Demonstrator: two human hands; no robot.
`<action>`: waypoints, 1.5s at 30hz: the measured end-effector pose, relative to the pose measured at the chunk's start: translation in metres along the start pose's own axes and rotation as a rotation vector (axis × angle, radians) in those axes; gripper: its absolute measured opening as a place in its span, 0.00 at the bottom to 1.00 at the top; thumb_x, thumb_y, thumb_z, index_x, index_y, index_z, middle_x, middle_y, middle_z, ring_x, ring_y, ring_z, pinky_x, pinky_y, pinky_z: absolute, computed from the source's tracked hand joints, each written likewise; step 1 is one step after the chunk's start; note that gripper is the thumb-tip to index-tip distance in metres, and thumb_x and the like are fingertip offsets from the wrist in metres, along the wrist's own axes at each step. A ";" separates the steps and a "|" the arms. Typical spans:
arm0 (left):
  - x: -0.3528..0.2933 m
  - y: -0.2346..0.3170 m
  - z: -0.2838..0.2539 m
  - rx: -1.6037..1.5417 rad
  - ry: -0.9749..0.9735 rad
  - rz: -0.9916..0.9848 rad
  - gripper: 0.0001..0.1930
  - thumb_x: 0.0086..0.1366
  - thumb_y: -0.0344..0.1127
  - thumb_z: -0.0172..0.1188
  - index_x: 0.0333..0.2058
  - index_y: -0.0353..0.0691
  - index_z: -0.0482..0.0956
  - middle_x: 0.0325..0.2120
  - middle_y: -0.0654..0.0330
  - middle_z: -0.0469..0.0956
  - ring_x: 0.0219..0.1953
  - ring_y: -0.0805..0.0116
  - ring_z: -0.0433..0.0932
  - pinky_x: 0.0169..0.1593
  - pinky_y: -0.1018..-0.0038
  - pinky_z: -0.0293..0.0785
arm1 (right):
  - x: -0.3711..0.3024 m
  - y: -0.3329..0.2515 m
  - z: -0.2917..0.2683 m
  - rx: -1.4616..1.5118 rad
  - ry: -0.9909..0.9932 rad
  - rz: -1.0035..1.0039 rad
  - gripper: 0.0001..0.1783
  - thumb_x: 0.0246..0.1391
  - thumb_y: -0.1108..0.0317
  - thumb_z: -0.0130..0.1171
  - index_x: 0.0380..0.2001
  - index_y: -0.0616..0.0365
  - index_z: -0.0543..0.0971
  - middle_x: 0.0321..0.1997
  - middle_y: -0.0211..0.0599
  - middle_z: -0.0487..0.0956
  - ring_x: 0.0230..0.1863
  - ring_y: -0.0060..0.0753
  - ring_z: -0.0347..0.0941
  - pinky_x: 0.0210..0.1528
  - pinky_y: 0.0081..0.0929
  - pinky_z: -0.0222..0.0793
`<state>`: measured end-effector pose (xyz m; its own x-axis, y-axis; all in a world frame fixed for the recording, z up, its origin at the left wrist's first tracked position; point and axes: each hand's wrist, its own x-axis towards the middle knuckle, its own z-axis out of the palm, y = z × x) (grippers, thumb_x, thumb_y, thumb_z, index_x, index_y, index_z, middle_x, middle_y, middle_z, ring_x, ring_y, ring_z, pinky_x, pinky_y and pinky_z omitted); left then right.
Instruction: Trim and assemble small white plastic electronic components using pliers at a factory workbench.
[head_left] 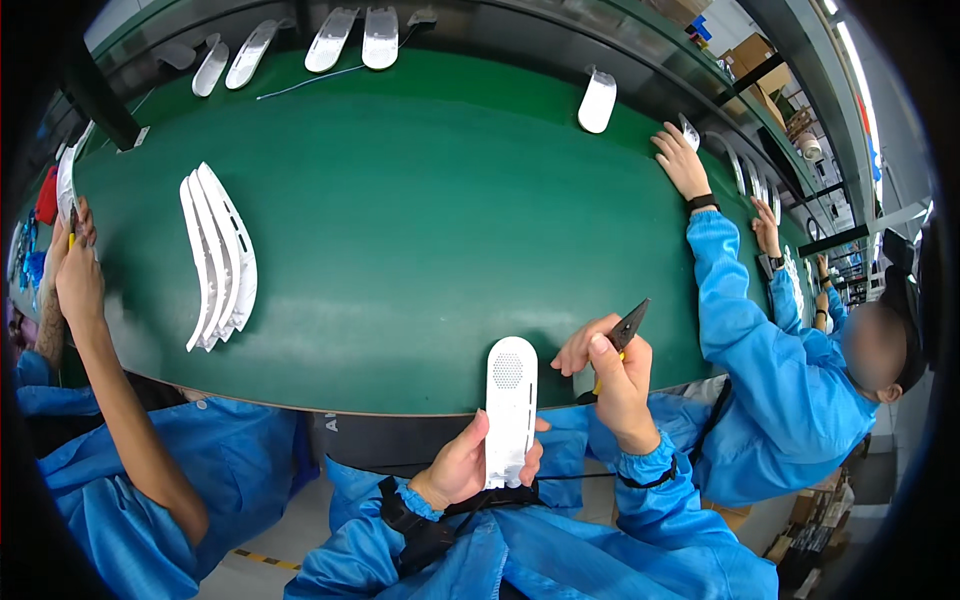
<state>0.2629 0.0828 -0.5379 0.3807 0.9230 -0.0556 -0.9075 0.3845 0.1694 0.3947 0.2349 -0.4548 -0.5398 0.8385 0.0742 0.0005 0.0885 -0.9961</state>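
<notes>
A white plastic cover [512,410], long with a rounded top, stands upright at the table's front edge. It has a round patch of tiny holes near the top and narrow slots along its right side. My left hand [462,462] grips its lower part, thumb on one side and fingertips round the other. To its right, my right hand [624,390] is closed round nippers [630,322] with dark jaws and yellow handles. The jaws point up and away, apart from the cover. Most of the handles are hidden in the palm.
Nested curved white covers [222,262] lie on the green table [400,220] to the left. More covers [332,40] line the back edge, with one [597,102] farther right. Co-workers in blue sit at both sides; a co-worker's hand [682,165] reaches in at the right.
</notes>
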 end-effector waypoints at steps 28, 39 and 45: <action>0.007 -0.013 -0.018 -0.033 -0.067 0.031 0.43 0.67 0.73 0.32 0.54 0.33 0.68 0.37 0.55 0.78 0.39 0.58 0.82 0.45 0.64 0.78 | -0.009 -0.008 0.049 0.113 -0.065 -0.014 0.19 0.70 0.61 0.47 0.25 0.61 0.67 0.20 0.41 0.72 0.23 0.33 0.70 0.32 0.38 0.74; 0.006 -0.008 -0.007 0.062 0.054 0.059 0.43 0.68 0.72 0.31 0.51 0.32 0.70 0.34 0.49 0.79 0.37 0.56 0.82 0.43 0.63 0.79 | -0.012 -0.010 0.056 0.006 -0.075 0.025 0.16 0.70 0.65 0.46 0.29 0.64 0.70 0.22 0.38 0.72 0.26 0.31 0.70 0.34 0.34 0.73; 0.007 -0.009 -0.005 0.073 0.041 0.042 0.42 0.67 0.73 0.34 0.52 0.33 0.69 0.35 0.49 0.79 0.37 0.56 0.82 0.43 0.63 0.79 | -0.015 -0.008 0.052 -0.002 -0.084 0.087 0.13 0.68 0.68 0.47 0.29 0.65 0.70 0.23 0.38 0.73 0.28 0.31 0.71 0.35 0.34 0.73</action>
<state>0.2728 0.0863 -0.5449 0.3332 0.9388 -0.0870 -0.9067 0.3444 0.2436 0.3589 0.1932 -0.4506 -0.6061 0.7952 -0.0173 0.0522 0.0180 -0.9985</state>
